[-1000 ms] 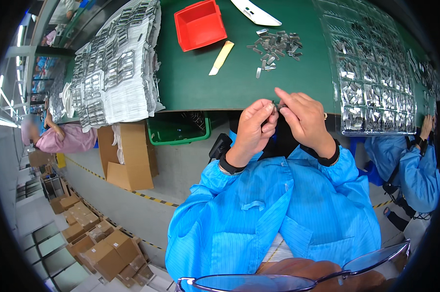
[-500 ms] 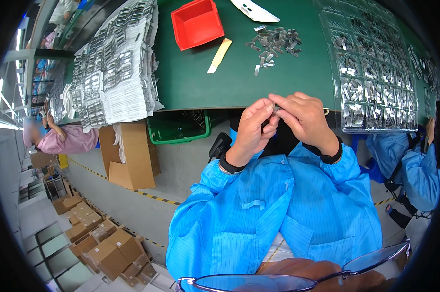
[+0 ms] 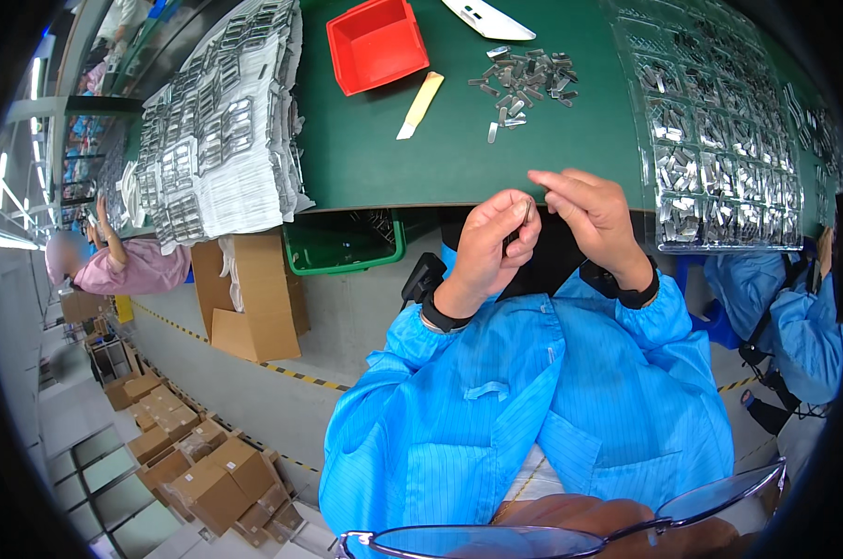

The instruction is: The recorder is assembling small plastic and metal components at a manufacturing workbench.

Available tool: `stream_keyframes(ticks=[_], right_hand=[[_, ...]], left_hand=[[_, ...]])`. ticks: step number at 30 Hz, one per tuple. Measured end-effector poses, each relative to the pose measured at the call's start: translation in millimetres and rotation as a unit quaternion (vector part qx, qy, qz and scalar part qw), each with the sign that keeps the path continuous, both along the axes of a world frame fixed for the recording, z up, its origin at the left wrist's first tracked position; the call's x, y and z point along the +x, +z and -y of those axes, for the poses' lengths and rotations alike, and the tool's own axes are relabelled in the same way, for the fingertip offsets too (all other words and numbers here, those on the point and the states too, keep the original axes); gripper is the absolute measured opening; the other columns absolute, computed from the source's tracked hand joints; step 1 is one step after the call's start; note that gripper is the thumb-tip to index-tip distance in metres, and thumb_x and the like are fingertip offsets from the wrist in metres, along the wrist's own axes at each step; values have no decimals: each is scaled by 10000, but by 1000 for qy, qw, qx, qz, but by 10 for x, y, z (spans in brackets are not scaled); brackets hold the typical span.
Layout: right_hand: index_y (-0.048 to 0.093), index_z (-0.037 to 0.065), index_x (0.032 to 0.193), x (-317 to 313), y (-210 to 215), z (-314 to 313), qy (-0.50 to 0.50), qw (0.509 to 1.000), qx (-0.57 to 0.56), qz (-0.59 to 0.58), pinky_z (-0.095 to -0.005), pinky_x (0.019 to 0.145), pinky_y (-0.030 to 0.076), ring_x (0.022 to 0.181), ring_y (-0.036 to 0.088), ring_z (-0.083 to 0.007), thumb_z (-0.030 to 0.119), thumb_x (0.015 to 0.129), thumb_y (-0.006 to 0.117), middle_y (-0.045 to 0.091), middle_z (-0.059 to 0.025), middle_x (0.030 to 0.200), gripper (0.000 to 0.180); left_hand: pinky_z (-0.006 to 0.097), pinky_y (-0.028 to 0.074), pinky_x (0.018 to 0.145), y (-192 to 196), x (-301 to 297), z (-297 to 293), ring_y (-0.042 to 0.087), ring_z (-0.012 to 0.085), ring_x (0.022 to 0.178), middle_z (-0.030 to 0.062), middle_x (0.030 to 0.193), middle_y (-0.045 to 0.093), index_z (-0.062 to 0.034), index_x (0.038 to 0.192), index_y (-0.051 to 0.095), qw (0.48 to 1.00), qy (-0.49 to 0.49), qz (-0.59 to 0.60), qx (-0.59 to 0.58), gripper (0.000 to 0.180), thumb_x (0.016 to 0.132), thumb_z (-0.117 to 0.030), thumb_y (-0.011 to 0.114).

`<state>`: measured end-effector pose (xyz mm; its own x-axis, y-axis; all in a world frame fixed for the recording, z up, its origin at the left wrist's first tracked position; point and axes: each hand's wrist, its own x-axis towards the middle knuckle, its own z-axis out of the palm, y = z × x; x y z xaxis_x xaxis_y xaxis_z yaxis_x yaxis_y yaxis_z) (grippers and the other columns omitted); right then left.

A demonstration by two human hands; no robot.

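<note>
At the near edge of the bench, my left hand (image 3: 494,238) is closed in a pinch on a small metal piece (image 3: 530,211), which stands on edge between thumb and finger. My right hand (image 3: 591,216) is just to the right, apart from the left, with thumb and fingertips drawn close together. A dark speck shows between those fingertips, too small to name. Beyond the hands, a loose pile of small flat metal pieces (image 3: 528,79) lies on the green bench (image 3: 375,168).
A red bin (image 3: 377,47), a yellow-handled blade (image 3: 421,105) and a white tray part (image 3: 486,20) lie on the bench. Stacked trays of metal frames (image 3: 221,130) stand left, clear compartment trays (image 3: 719,140) right. A green crate (image 3: 347,256) and a cardboard box (image 3: 253,298) are below.
My right hand has drawn back to the right from the left hand, and its fingers no longer cover the metal piece. My left hand has barely moved and keeps its pinch.
</note>
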<state>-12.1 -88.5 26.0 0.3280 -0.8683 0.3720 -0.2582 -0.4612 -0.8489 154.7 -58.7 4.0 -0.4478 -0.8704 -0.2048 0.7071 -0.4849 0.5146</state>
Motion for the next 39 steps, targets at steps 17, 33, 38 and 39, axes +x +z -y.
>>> stream_keyframes(ticks=[17,33,38,39], right_hand=[[613,-6,850,-7,-88,-128,-103,955,172,218,-224,521,393,578,497,-58,107,899,551,553,-9,623,139],[631,41,742,-638,-1420,-819,106,907,403,58,-281,501,410,533,540,-106,213,848,599,592,-19,574,204],[618,52,743,-786,-1612,-823,75,890,440,97,-261,495,394,534,522,-89,223,870,596,585,-7,584,213],[609,54,766,-828,-1623,-821,89,888,438,108,-256,508,386,549,506,-80,230,885,581,575,-2,603,214]], left_hand=[[127,232,353,96,-103,135,331,9,474,12,689,431,-50,873,467,995,-83,24,41,180,952,-209,497],[158,324,415,634,-1640,2066,433,52,568,45,755,548,-24,891,552,958,-46,246,-140,87,879,-107,578],[172,406,482,325,-2181,2689,514,74,613,49,748,582,-25,844,575,928,-39,318,-191,62,843,-84,592],[190,430,504,246,-2256,2780,530,81,619,45,740,586,-27,820,579,918,-27,328,-222,59,826,-81,601]])
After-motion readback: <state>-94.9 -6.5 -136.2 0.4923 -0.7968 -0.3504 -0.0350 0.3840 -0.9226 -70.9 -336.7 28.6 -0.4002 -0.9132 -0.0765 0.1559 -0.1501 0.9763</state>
